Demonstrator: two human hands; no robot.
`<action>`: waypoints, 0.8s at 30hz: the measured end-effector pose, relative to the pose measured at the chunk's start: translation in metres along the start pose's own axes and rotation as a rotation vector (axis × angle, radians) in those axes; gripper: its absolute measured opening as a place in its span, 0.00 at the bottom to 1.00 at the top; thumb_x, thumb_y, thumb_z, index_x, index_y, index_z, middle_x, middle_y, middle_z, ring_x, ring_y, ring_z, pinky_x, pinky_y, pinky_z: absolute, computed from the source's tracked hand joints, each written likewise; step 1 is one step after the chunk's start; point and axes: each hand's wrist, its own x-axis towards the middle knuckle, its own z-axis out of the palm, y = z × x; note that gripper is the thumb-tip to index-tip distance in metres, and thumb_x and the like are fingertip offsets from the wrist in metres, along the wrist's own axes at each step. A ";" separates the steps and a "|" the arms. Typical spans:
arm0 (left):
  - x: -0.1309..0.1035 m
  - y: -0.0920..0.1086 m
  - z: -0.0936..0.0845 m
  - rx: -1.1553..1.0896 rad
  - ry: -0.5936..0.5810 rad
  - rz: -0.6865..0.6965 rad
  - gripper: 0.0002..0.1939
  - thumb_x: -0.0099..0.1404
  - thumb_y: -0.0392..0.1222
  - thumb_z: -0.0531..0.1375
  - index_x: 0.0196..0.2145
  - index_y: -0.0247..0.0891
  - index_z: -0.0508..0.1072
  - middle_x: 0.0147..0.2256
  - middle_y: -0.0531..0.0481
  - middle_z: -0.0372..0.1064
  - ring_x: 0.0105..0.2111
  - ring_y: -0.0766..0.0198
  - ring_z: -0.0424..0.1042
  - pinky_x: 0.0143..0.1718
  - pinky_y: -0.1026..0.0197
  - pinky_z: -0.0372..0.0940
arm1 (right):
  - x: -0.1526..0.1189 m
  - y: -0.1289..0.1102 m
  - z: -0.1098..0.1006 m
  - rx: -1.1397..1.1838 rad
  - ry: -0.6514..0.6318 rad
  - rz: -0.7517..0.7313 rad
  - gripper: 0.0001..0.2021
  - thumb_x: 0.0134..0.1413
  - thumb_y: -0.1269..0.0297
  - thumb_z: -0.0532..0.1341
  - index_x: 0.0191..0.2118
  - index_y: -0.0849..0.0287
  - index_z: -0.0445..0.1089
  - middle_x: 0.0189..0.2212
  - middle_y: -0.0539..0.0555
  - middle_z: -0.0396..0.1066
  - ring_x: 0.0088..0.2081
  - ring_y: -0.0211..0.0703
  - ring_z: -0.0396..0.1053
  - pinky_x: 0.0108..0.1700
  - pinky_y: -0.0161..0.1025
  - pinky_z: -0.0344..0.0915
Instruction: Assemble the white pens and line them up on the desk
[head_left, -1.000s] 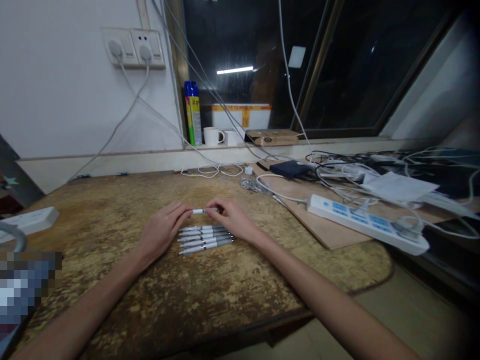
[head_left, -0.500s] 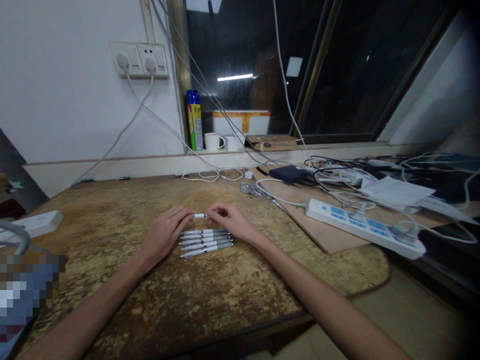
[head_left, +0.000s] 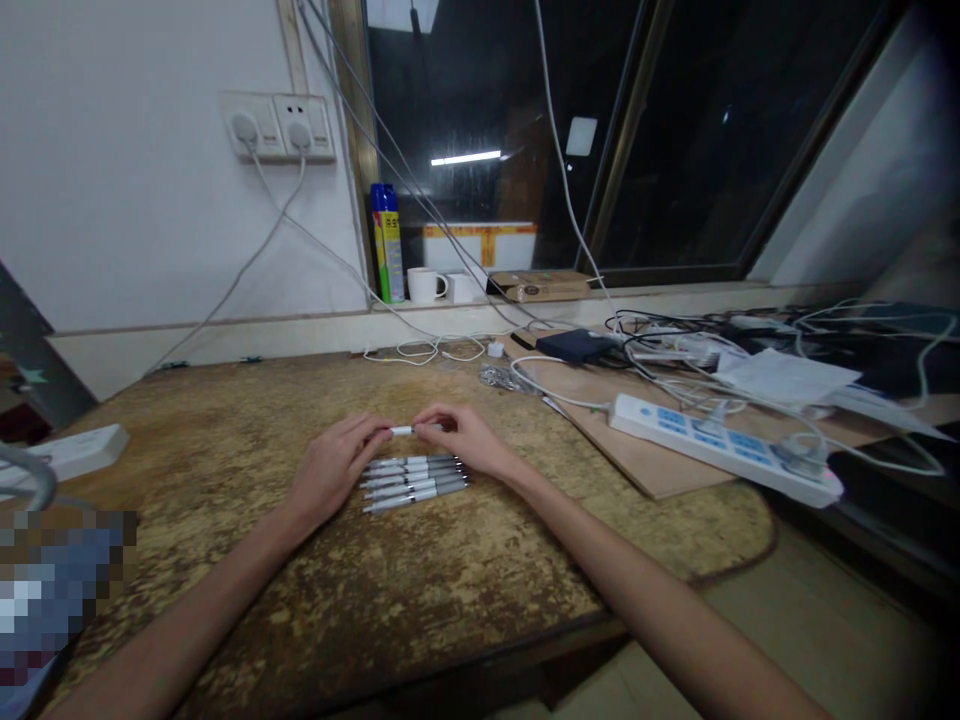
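Observation:
A white pen (head_left: 403,430) is held level just above the worn wooden table (head_left: 225,480), pinched at both ends. My left hand (head_left: 334,467) grips its left end and my right hand (head_left: 465,444) grips its right end. Directly in front of the hands, nearer to me, several more white and grey pens (head_left: 414,480) lie side by side in a neat row on the table. The held pen's ends are hidden inside my fingers.
A white power strip (head_left: 720,448) with plugged cables rests on a plywood board (head_left: 637,460) at the right, amid tangled wires. A spray can (head_left: 388,243) and a white mug (head_left: 423,285) stand on the window sill. A white box (head_left: 71,450) lies at the table's left.
The hands and the pen have stayed together; only the view has shifted slightly. The row of pens has not moved.

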 end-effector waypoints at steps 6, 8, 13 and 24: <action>0.001 0.000 0.001 -0.018 0.011 0.004 0.17 0.78 0.52 0.52 0.49 0.42 0.75 0.47 0.49 0.75 0.48 0.56 0.73 0.51 0.54 0.64 | 0.000 -0.005 -0.003 -0.041 0.031 -0.095 0.09 0.56 0.61 0.68 0.41 0.59 0.75 0.39 0.52 0.76 0.42 0.42 0.71 0.47 0.40 0.66; 0.001 0.000 0.002 -0.019 0.015 0.007 0.17 0.78 0.52 0.52 0.49 0.42 0.75 0.47 0.49 0.75 0.48 0.56 0.73 0.51 0.55 0.64 | 0.000 -0.004 -0.003 -0.028 0.029 -0.068 0.09 0.58 0.60 0.67 0.41 0.59 0.76 0.39 0.53 0.76 0.41 0.42 0.71 0.47 0.40 0.66; 0.001 -0.001 0.002 -0.014 0.022 0.013 0.17 0.78 0.53 0.51 0.50 0.43 0.75 0.48 0.49 0.76 0.48 0.56 0.73 0.51 0.54 0.64 | 0.000 0.001 -0.002 0.049 -0.015 0.021 0.12 0.63 0.55 0.63 0.40 0.60 0.76 0.34 0.53 0.76 0.36 0.42 0.72 0.44 0.41 0.67; 0.001 0.001 0.002 -0.023 0.046 -0.015 0.19 0.77 0.54 0.51 0.49 0.43 0.77 0.48 0.48 0.77 0.48 0.54 0.74 0.51 0.54 0.65 | 0.001 0.004 0.001 0.031 0.033 -0.027 0.10 0.60 0.58 0.65 0.41 0.59 0.74 0.37 0.52 0.76 0.40 0.41 0.72 0.46 0.40 0.67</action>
